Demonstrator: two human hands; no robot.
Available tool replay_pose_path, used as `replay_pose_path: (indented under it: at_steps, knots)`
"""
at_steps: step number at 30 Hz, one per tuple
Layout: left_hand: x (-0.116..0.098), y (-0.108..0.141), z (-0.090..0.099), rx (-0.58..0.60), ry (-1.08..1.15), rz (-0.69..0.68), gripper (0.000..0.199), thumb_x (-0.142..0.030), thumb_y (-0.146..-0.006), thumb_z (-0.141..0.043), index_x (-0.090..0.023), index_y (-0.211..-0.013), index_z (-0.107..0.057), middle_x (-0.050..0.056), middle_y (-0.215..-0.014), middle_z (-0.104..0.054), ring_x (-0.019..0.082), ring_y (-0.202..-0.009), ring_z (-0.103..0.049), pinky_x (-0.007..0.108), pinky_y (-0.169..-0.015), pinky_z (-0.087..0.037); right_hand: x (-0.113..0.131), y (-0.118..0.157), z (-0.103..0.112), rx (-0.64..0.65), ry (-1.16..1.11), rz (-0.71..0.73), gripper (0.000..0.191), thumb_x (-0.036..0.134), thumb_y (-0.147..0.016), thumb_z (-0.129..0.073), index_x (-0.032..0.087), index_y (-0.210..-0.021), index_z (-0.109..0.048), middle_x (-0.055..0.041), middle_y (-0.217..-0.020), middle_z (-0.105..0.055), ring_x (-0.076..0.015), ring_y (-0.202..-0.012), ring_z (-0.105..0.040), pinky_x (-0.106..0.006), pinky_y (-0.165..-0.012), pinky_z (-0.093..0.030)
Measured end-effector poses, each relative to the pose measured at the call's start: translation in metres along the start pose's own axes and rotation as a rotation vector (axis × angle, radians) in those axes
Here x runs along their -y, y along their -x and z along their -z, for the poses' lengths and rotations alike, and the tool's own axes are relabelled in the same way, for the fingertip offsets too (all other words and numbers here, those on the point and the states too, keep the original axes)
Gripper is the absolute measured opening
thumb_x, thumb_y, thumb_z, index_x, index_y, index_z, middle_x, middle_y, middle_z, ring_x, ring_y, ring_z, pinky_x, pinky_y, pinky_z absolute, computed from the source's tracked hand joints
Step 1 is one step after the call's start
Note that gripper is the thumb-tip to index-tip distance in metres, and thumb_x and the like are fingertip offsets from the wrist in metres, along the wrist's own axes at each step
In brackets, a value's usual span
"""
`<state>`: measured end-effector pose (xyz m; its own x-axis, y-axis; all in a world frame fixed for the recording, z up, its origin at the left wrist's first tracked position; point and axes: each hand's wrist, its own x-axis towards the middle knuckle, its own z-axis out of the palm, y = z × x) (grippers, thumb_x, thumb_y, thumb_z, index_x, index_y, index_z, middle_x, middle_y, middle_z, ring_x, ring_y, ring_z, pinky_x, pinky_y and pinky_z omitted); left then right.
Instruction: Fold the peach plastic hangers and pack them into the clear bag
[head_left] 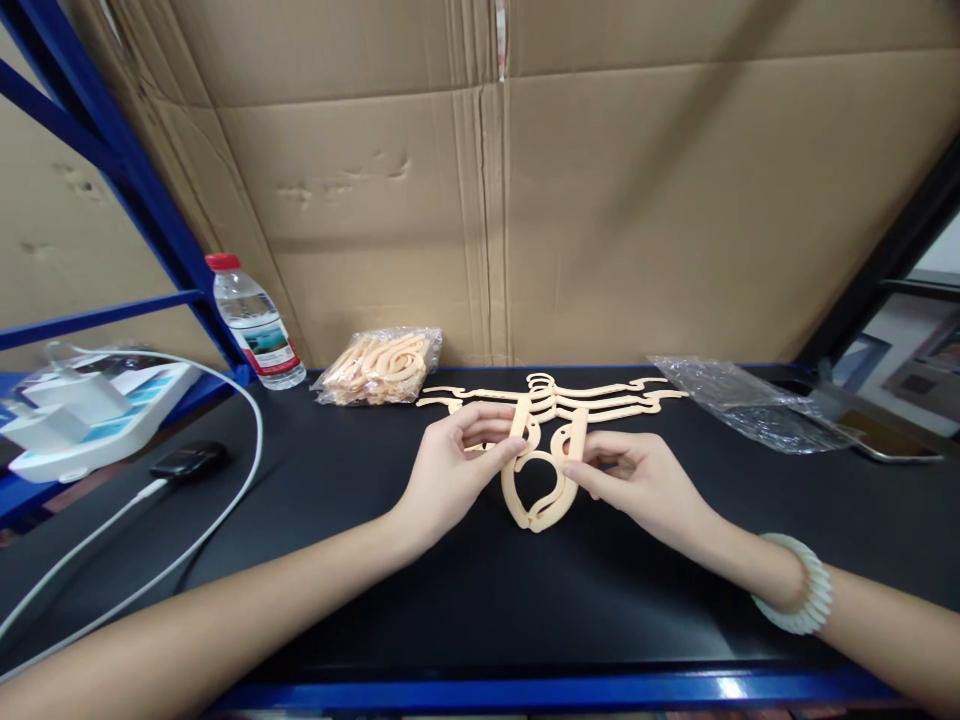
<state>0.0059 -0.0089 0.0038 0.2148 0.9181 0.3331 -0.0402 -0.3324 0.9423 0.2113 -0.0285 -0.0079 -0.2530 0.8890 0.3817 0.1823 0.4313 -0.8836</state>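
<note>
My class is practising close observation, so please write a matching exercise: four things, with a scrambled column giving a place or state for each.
Things
1. Folded cream hanger
2. Bottle
3. Coiled band
4. Packet of cream pieces

Places and states
A. Around the right wrist
B. Just right of the red-capped item
C. Held by left hand and right hand
D. Upright, red cap on

Pairs: 1-C, 2-D, 3-A, 4-B

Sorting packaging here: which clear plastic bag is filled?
The packed bag beside the red-capped bottle: cream pieces bulge inside it, whereas the flat bag on the right looks empty.
</note>
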Motion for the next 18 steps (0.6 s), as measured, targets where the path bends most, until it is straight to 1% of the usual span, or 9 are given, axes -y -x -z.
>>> replay_pose_path:
  at_steps: [3, 6, 8, 11, 18]
  knots:
    - [-0.004, 0.003, -0.002, 0.023, -0.032, -0.018, 0.024, -0.023, -0.072, -0.078, -0.015, -0.092, -0.068, 0.006, -0.091, -0.071, 0.018, -0.085, -0.068, 0.029, -0.078, -0.058, 0.001, 0.000, -0.001, -0.015, -0.010, -0.073, 0.028, 0.042, -0.077, -0.072, 0.016, -0.069, -0.066, -0.0004, -0.060, -0.061, -0.0104, -0.047, -0.052, -0.021, -0.042, -0.043]
    - [-0.006, 0.007, -0.005, 0.050, -0.043, -0.020, 0.024, -0.024, -0.074, -0.077, -0.015, -0.093, -0.066, 0.005, -0.094, -0.069, 0.016, -0.086, -0.066, 0.027, -0.077, -0.057, 0.000, 0.001, 0.000, -0.010, -0.037, -0.141, 0.028, 0.041, -0.076, -0.072, 0.014, -0.072, -0.065, 0.0000, -0.059, -0.058, -0.0086, -0.044, -0.049, -0.019, -0.037, -0.039]
    - [-0.007, 0.009, -0.005, 0.063, -0.040, -0.024, 0.023, -0.024, -0.076, -0.076, -0.016, -0.094, -0.065, 0.004, -0.095, -0.068, 0.016, -0.088, -0.065, 0.027, -0.077, -0.057, -0.001, 0.002, 0.000, -0.008, -0.051, -0.162, 0.028, 0.041, -0.076, -0.072, 0.014, -0.075, -0.066, -0.0006, -0.060, -0.059, -0.0086, -0.043, -0.050, -0.018, -0.036, -0.039]
    - [-0.008, 0.009, -0.006, 0.086, -0.050, -0.028, 0.021, -0.023, -0.078, -0.073, -0.016, -0.095, -0.063, 0.005, -0.096, -0.066, 0.016, -0.089, -0.064, 0.027, -0.078, -0.056, 0.000, 0.005, 0.000, -0.007, -0.059, -0.148, 0.025, 0.039, -0.078, -0.070, 0.014, -0.079, -0.067, -0.0012, -0.062, -0.061, -0.0083, -0.044, -0.050, -0.018, -0.037, -0.041]
    - [-0.012, 0.008, -0.005, 0.131, -0.077, -0.046, 0.019, -0.022, -0.081, -0.070, -0.017, -0.097, -0.061, 0.003, -0.092, -0.065, 0.015, -0.087, -0.063, 0.027, -0.076, -0.055, 0.007, 0.008, -0.005, -0.036, -0.041, -0.120, 0.022, 0.034, -0.079, -0.070, 0.014, -0.072, -0.063, 0.0002, -0.058, -0.058, -0.0082, -0.043, -0.048, -0.019, -0.038, -0.039]
